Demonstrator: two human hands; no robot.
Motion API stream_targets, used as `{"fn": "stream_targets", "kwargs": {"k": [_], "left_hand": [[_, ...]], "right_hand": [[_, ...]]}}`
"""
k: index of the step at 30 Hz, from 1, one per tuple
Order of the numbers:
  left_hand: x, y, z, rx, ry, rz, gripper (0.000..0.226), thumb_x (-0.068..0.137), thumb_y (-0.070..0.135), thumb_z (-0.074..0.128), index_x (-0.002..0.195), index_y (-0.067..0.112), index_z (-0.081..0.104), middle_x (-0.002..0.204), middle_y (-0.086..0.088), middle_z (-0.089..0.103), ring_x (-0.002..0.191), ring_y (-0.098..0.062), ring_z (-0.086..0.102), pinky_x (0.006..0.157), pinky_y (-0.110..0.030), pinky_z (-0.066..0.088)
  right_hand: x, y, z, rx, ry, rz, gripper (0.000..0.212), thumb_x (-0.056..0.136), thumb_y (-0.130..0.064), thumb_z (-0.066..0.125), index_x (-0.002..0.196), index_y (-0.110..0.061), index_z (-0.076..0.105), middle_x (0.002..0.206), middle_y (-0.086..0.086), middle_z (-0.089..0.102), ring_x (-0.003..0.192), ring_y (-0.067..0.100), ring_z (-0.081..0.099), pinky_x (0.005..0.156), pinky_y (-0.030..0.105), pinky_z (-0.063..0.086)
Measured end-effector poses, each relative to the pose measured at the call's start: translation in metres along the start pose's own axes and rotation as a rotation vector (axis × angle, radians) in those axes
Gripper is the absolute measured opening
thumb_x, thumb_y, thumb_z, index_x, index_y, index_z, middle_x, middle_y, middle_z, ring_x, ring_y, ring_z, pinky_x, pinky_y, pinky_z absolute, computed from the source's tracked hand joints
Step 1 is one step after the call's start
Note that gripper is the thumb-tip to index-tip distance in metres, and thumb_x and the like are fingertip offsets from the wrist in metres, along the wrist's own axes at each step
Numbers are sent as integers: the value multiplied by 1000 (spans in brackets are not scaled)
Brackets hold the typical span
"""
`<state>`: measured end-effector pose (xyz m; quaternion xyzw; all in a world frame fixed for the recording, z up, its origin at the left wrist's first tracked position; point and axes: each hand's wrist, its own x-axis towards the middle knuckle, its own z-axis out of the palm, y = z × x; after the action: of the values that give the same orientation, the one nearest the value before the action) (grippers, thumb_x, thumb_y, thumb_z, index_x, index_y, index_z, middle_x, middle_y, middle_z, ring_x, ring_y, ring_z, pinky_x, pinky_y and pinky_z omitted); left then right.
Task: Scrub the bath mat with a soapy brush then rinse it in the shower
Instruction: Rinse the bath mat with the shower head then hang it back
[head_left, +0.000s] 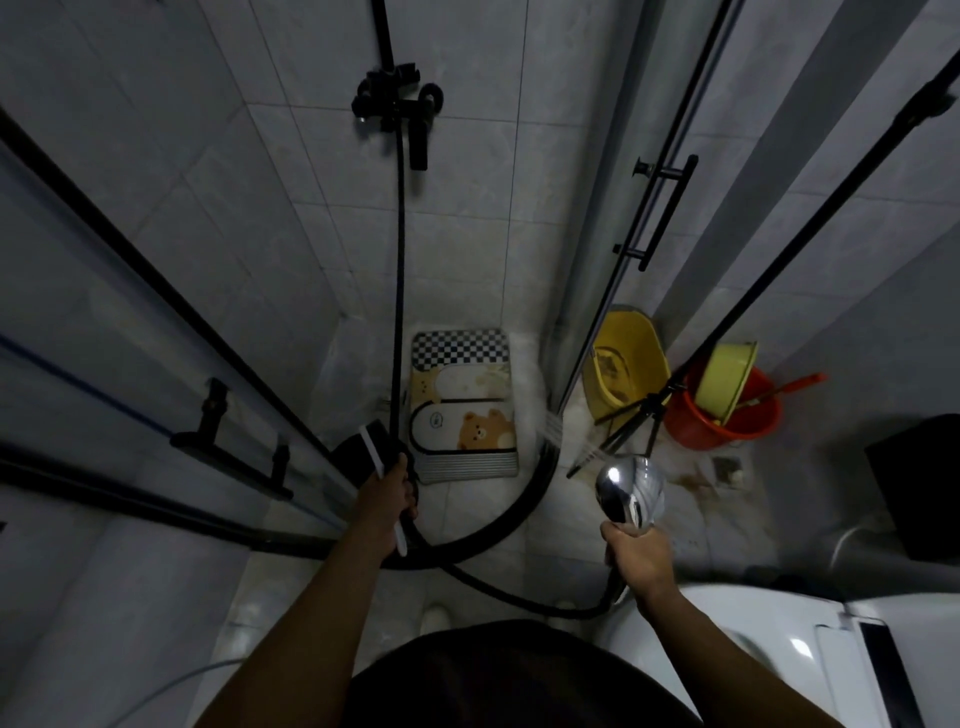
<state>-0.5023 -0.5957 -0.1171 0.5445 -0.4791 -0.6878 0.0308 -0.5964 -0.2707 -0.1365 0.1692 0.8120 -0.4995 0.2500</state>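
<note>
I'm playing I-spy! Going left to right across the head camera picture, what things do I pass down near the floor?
Brush → bath mat → shower head → red bucket.

Home bathroom: tiled walls (291, 171), black shower mixer (397, 104), glass shower door (613, 249), toilet (779, 654), buckets (722, 415).

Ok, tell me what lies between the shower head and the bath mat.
In the head view, water spray from the shower head, gripped by the right hand, crosses the curved black shower sill towards the bath mat.
</note>
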Motion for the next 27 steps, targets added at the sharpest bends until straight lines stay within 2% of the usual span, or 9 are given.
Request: {"fn": "stream_targets", "kwargs": {"k": [4,7,11,18,23,27], "left_hand": [[2,-6,3,-39,-77,-10,37,101,39,63,73,18,49,50,3,39,42,-11,34,48,-25,32],[0,-10,3,-36,-77,-4,38,102,38,61,72,18,48,48,3,39,41,-11,34,48,-25,33],[6,-13,3,-49,-4,-33,38,100,41,64,74,17,52,54,1,42,45,-13,35,47,-26,35],[16,-20,-2,-49,31,-22,37,99,41,65,77,14,55,56,0,43,46,-14,36,48,-28,38],[17,-19,-4,-59,33,-33,38,100,41,65,74,15,52,59,-2,43,47,-15,35,49,-27,36],[10,-18,-1,-71,32,-19,38,101,38,63,74,14,50,49,3,41,39,-11,34,46,-25,35]], "right_hand": [[4,6,0,-77,-21,43,43,89,-11,72,48,-12,63,51,13,58,52,23,52,61,35,43],[4,8,2,-121,-38,75,33,86,-14,76,55,-8,68,53,12,62,52,23,57,62,36,47],[3,4,2,-173,-1,70,29,84,-17,77,60,-1,73,57,15,67,56,24,63,58,27,46],[6,7,3,-148,1,50,31,88,-13,76,59,-4,70,52,10,63,52,24,60,59,29,47],[7,8,2,-121,-15,20,37,90,-10,73,54,-11,66,51,10,61,53,24,57,63,36,47],[4,7,0,-90,-9,-12,39,91,-7,71,53,-9,64,51,10,58,55,25,55,64,36,47]]}}
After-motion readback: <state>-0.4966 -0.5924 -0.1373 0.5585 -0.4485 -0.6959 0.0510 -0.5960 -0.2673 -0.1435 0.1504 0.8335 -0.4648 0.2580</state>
